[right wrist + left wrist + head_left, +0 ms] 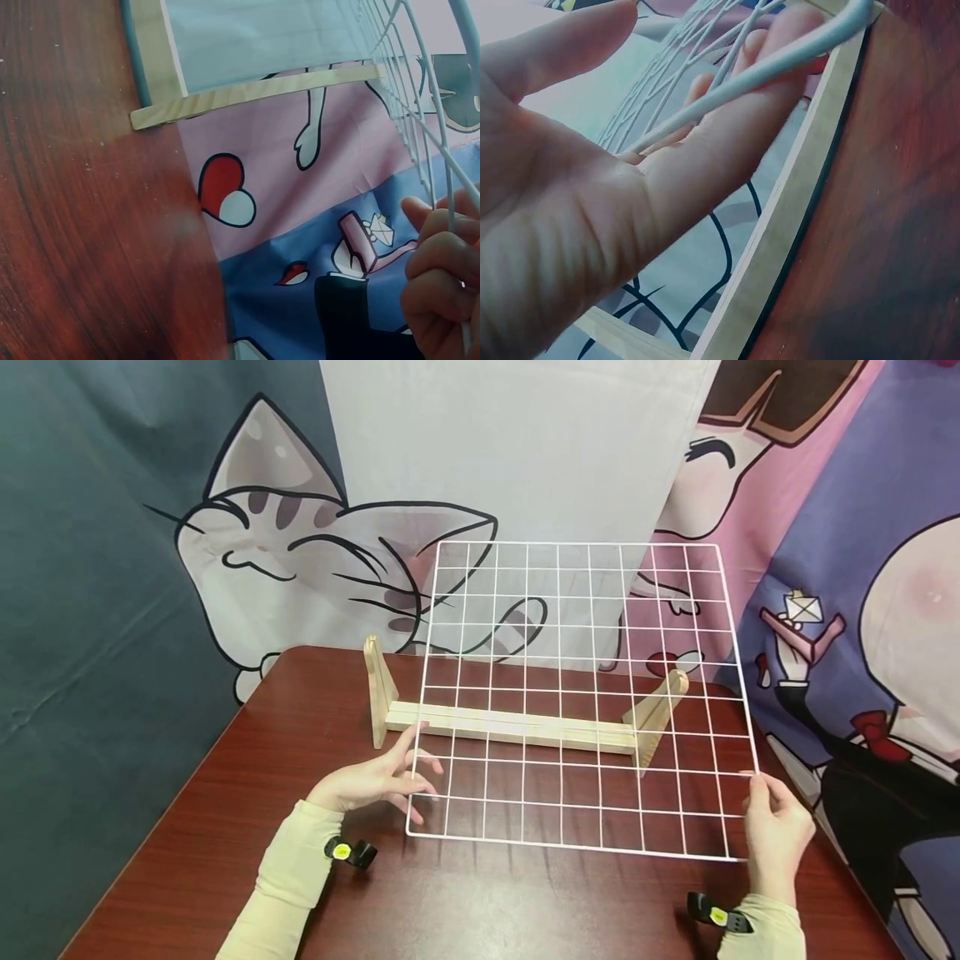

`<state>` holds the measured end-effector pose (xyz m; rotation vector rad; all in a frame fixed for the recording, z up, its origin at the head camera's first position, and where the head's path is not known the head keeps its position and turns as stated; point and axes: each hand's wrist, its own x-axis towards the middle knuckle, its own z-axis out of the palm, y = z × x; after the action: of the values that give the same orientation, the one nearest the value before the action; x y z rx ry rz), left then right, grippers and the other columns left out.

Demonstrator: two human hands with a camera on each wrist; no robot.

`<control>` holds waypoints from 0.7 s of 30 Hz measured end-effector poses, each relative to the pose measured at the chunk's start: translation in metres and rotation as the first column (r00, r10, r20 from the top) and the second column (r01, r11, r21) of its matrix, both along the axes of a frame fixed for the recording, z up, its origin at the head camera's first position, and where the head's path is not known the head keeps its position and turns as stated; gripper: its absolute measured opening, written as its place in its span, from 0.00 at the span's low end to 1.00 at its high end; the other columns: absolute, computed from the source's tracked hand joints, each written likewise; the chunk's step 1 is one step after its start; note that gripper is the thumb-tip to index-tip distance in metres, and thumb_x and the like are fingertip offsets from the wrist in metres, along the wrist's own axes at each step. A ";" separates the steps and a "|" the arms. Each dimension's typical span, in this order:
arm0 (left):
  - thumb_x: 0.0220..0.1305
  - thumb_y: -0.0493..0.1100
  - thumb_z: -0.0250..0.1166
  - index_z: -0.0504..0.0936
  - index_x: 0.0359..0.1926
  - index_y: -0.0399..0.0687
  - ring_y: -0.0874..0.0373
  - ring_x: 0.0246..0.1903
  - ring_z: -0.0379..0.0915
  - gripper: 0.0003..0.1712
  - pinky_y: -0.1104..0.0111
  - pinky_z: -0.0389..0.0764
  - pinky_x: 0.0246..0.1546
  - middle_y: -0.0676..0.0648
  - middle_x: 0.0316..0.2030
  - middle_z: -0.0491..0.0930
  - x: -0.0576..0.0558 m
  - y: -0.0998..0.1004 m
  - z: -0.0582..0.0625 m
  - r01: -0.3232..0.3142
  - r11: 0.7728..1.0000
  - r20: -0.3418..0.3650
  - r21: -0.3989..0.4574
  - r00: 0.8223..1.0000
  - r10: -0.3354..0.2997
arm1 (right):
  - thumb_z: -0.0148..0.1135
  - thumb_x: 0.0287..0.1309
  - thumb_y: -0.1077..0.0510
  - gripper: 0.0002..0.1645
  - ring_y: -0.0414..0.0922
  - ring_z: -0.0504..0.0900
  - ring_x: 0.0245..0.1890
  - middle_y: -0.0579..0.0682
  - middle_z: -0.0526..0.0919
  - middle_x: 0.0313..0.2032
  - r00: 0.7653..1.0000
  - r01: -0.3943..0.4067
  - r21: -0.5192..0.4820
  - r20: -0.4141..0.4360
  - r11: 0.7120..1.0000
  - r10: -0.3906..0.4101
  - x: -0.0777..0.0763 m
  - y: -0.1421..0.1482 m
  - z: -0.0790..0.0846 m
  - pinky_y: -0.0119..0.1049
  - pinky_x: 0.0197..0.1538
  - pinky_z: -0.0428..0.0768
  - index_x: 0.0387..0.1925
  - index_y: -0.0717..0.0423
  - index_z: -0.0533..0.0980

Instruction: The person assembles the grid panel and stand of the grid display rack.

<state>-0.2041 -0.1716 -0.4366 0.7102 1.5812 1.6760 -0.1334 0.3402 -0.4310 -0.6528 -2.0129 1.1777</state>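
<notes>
A white wire grid panel (559, 692) stands tilted above the table in the head view. My right hand (776, 827) grips its right edge near the lower corner, with fingers curled round the wire in the right wrist view. At the lower left edge is my left hand (378, 781), its fingers fairly straight. The edge wire (742, 86) crosses those fingers in the left wrist view, while the thumb (562, 49) stands apart from it. Behind the panel, a pale wooden stand (510, 724) has a long crossbar between a left upright (377, 693) and a right upright (656, 718).
A dark reddish-brown table (480, 902) carries the stand. Cloth printed with cartoon figures, including a cat (300, 560), hangs behind and beside the table. Each wrist wears a dark strap with a small camera.
</notes>
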 end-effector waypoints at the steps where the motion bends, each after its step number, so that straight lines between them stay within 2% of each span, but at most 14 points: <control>1: 0.72 0.32 0.50 0.20 0.72 0.72 0.48 0.51 0.75 0.53 0.41 0.81 0.43 0.28 0.62 0.50 0.000 -0.001 0.000 0.011 1.000 0.006 0.004 1.000 -0.011 | 0.56 0.64 0.55 0.13 0.23 0.64 0.12 0.21 0.68 0.09 1.000 0.000 -0.003 -0.012 1.000 0.000 0.000 0.000 -0.001 0.19 0.20 0.61 0.27 0.30 0.77; 6: 0.71 0.31 0.49 0.16 0.70 0.78 0.38 0.53 0.74 0.56 0.40 0.80 0.44 0.28 0.62 0.49 0.001 -0.005 -0.001 0.058 0.998 0.015 0.023 0.998 -0.059 | 0.57 0.63 0.57 0.14 0.23 0.65 0.12 0.23 0.69 0.10 0.997 0.001 -0.038 -0.075 0.999 -0.004 -0.001 -0.003 -0.004 0.18 0.20 0.61 0.27 0.33 0.79; 10: 0.71 0.31 0.50 0.16 0.69 0.80 0.34 0.51 0.75 0.57 0.41 0.80 0.42 0.26 0.62 0.50 0.000 -0.007 -0.002 0.045 0.999 -0.004 0.011 0.999 -0.045 | 0.57 0.63 0.60 0.12 0.23 0.65 0.12 0.24 0.70 0.10 0.993 -0.009 -0.041 -0.119 0.999 0.004 -0.002 -0.005 -0.004 0.18 0.19 0.61 0.30 0.41 0.82; 13: 0.71 0.30 0.49 0.15 0.68 0.81 0.36 0.48 0.78 0.57 0.43 0.81 0.42 0.27 0.61 0.53 -0.001 -0.007 -0.003 0.038 0.999 -0.005 -0.004 0.999 -0.038 | 0.56 0.63 0.60 0.10 0.23 0.65 0.13 0.24 0.70 0.11 0.991 -0.011 -0.004 -0.132 1.000 0.011 -0.002 -0.006 -0.005 0.18 0.19 0.60 0.34 0.52 0.84; 16: 0.70 0.28 0.45 0.14 0.67 0.83 0.39 0.44 0.80 0.57 0.46 0.82 0.42 0.29 0.60 0.55 -0.001 -0.008 -0.003 0.043 0.999 0.005 -0.017 0.999 -0.043 | 0.56 0.63 0.60 0.12 0.23 0.64 0.13 0.22 0.68 0.11 0.990 -0.005 0.034 -0.141 0.999 0.010 -0.002 -0.008 -0.006 0.18 0.19 0.59 0.38 0.63 0.84; 19: 0.68 0.25 0.44 0.14 0.66 0.85 0.43 0.40 0.81 0.59 0.49 0.83 0.42 0.30 0.59 0.57 -0.001 -0.009 -0.003 0.030 0.998 0.015 -0.051 0.999 -0.029 | 0.56 0.64 0.60 0.15 0.23 0.64 0.13 0.22 0.68 0.12 0.986 -0.002 0.044 -0.167 0.999 0.009 -0.001 -0.010 -0.009 0.18 0.19 0.60 0.41 0.67 0.83; 21: 0.65 0.24 0.43 0.12 0.66 0.83 0.45 0.37 0.81 0.61 0.51 0.83 0.42 0.31 0.58 0.60 -0.001 -0.009 -0.002 0.011 0.997 -0.004 -0.081 1.000 -0.011 | 0.56 0.64 0.60 0.15 0.24 0.65 0.13 0.23 0.68 0.12 0.980 -0.009 0.021 -0.198 1.000 0.013 -0.002 -0.011 -0.010 0.19 0.19 0.61 0.42 0.68 0.82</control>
<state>-0.2050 -0.1804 -0.4390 0.6801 1.6355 1.5940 -0.1355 0.3296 -0.4414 -0.4945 -1.8606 1.1793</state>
